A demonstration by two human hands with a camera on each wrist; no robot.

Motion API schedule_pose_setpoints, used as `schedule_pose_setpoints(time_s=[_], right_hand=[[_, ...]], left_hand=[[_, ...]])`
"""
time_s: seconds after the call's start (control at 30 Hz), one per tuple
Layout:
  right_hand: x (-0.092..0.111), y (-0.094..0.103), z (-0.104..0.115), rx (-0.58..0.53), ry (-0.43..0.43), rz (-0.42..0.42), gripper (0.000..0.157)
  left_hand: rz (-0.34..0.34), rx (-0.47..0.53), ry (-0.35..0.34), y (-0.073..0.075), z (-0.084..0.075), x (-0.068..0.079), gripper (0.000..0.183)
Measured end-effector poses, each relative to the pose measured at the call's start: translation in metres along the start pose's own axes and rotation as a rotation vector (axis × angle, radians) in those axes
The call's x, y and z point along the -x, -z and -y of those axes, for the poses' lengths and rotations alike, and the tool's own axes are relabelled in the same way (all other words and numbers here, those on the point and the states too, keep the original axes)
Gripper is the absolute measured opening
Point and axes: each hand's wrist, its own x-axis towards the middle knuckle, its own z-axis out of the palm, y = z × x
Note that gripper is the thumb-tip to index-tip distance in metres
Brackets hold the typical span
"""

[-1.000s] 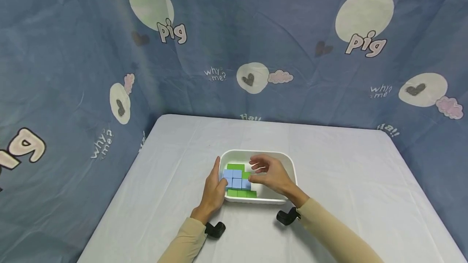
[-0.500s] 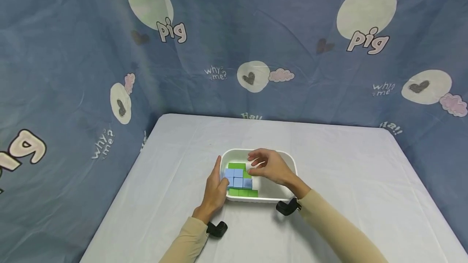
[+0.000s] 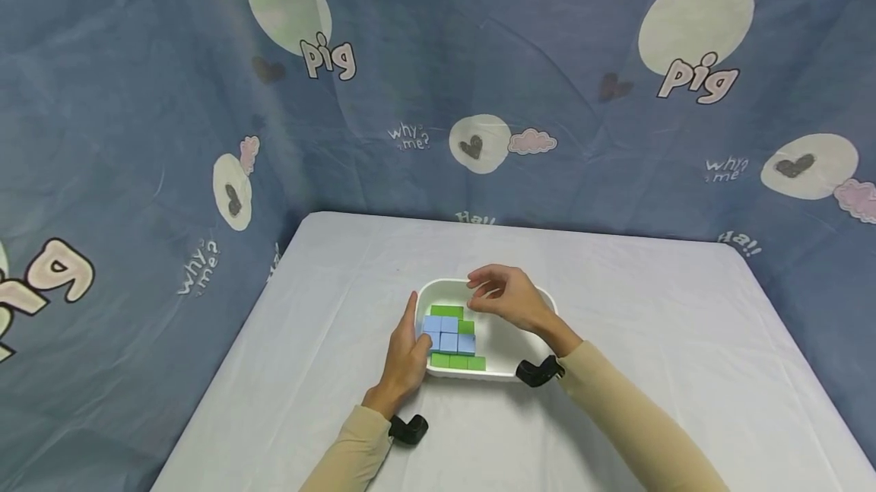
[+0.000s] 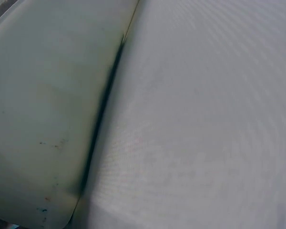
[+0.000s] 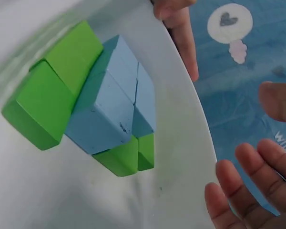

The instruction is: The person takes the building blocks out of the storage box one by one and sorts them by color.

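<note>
A shallow white rectangular tray [image 3: 509, 346] with rounded corners holds smooth-faced blocks grouped towards its left end: light-blue cube-like blocks [image 3: 449, 342], two in a far row and three in a nearer one, with bright-green cube-like blocks [image 3: 458, 362] along their near, far and right sides; one blue face bears a small dark mark

Blue blocks [image 5: 105, 112] touching green blocks [image 5: 45, 105] in white tray [image 5: 181, 162]; right fingers [image 5: 232, 183], thumb [image 5: 279, 102] apart.

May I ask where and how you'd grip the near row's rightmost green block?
I'd probably pinch the green block at its right end, from above right: that end juts past the blue blocks, while its left side abuts another green block.
</note>
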Motion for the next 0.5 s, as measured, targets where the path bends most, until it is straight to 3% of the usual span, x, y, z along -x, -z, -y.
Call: schedule_pose_setpoints(time_s=[0.23,0.5], right_hand=[[-0.004,0.001,-0.010,0.011,0.017,0.050,0.044],[-0.005,-0.001,-0.016,0.011,0.030,0.324,0.045]], left_hand=[[-0.007,-0.012,0.002,0.000,0.000,0.000,0.083],[-0.016,-0.015,0.004,-0.001,0.000,0.001,0.083]])
